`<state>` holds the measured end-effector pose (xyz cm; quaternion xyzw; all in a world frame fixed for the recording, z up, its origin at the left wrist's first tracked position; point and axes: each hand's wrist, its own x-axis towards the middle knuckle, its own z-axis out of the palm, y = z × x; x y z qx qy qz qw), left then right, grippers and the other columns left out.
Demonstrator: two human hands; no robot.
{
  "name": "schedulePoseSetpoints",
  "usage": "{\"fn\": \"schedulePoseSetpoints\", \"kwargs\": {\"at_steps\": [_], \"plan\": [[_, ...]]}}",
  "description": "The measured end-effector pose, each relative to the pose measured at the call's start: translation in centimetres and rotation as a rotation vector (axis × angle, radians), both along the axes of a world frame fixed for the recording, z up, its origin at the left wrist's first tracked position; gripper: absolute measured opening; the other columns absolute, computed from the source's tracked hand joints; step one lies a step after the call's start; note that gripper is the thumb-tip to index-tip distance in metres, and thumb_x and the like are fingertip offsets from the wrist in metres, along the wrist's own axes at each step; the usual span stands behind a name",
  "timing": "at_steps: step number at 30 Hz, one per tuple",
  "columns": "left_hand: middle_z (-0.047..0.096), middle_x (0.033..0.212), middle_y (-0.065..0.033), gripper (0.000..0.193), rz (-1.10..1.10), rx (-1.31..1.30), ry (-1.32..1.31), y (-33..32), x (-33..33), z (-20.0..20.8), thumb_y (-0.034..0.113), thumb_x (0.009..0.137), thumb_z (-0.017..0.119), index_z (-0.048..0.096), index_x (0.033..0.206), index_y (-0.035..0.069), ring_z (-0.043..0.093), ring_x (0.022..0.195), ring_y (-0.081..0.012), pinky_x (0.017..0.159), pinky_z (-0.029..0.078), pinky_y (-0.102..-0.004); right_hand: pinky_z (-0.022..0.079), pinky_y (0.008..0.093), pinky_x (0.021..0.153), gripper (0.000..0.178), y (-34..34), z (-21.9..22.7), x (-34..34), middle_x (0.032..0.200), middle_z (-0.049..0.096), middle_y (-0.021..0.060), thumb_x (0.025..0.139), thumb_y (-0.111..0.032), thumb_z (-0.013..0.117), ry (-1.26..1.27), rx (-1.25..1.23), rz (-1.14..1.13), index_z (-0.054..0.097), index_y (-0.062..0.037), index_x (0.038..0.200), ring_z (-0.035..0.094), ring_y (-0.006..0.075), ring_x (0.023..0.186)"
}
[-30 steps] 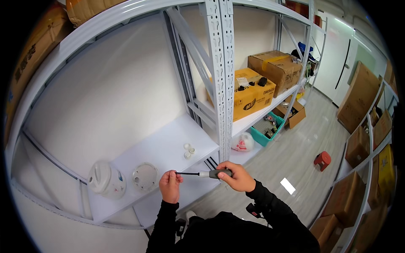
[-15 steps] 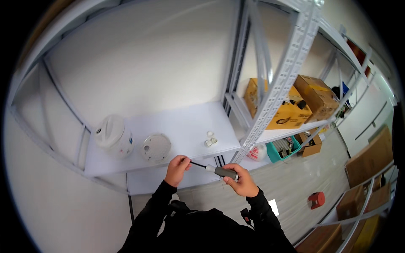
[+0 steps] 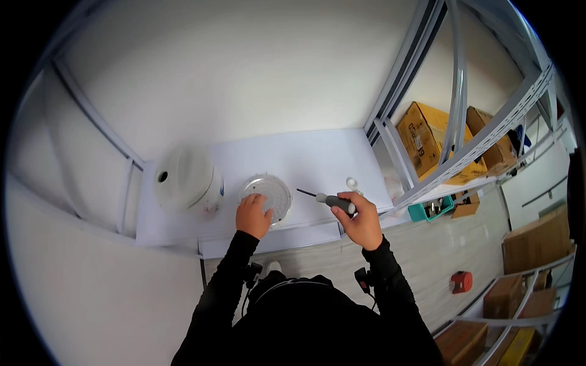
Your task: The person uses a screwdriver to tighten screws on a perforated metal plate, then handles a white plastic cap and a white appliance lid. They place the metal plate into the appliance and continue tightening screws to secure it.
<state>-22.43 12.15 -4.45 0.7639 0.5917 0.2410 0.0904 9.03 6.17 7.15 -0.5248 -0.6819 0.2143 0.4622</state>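
The round white disc (image 3: 267, 194) lies flat on the white shelf, close to its near edge and a little left of the middle. Its face is pale and finely dotted, with a raised rim around it. The near left part of it is covered by the left hand (image 3: 253, 215), which rests on top with fingers spread over the surface.

The screwdriver (image 3: 328, 198) is to the right of the disc and apart from it. It has a thin dark shaft and a grey handle, and lies nearly level above the shelf, its tip pointing left toward the disc. The right hand (image 3: 361, 218) is closed around the handle.
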Motion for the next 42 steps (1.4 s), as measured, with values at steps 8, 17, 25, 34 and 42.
{"fn": "schedulePoseSetpoints", "kwargs": {"at_steps": [8,17,25,34,42], "plan": [[0.064,0.142,-0.014,0.054,-0.263,-0.017,0.09,7.6,0.5,-7.3,0.025,0.079,0.086,0.069,0.128,0.008,0.053,0.139,-0.0369,0.118,0.039,-0.0534,0.054,0.0402,0.056,0.039,8.1,-1.1,-5.8,0.077,0.075,0.0129,0.096,-0.026,0.08,-0.229,0.102,-0.235,0.057,-0.0033,0.118,0.071,0.031,0.062],[0.068,0.129,-0.0119,0.055,-0.22,-0.152,-0.039,10.7,0.5,-6.8,0.029,0.081,0.083,0.068,0.129,0.009,0.061,0.126,-0.0374,0.108,0.046,-0.0519,0.053,0.0393,0.055,0.038,13.0,-1.6,-9.5,0.076,0.073,0.0092,0.098,-0.027,0.077,-0.319,0.081,-0.258,0.056,-0.0037,0.119,0.072,0.0294,0.064],[0.068,0.129,-0.0095,0.05,-0.251,-0.183,0.031,10.9,0.1,-6.8,0.031,0.079,0.085,0.074,0.122,0.008,0.063,0.123,-0.0346,0.107,0.046,-0.0517,0.053,0.0401,0.055,0.037,16.7,-2.7,-11.2,0.075,0.072,0.0085,0.098,-0.028,0.077,-0.398,0.092,-0.202,0.055,-0.0047,0.117,0.072,0.0301,0.064],[0.068,0.13,-0.0077,0.049,-0.27,-0.167,0.068,11.2,-0.1,-7.1,0.033,0.079,0.084,0.076,0.122,0.01,0.062,0.125,-0.0309,0.112,0.043,-0.0511,0.054,0.0408,0.055,0.036,19.2,-3.5,-12.1,0.075,0.072,0.0095,0.098,-0.028,0.077,-0.45,0.076,-0.13,0.056,-0.0047,0.116,0.072,0.0304,0.063],[0.069,0.129,-0.0077,0.05,-0.284,-0.161,0.02,11.6,-0.2,-6.8,0.036,0.077,0.084,0.078,0.12,0.01,0.063,0.125,-0.0307,0.112,0.043,-0.051,0.055,0.0386,0.056,0.036,20.0,-3.4,-12.0,0.077,0.074,0.0086,0.1,-0.029,0.076,-0.5,0.036,-0.109,0.056,-0.0055,0.118,0.074,0.0271,0.064]]}}
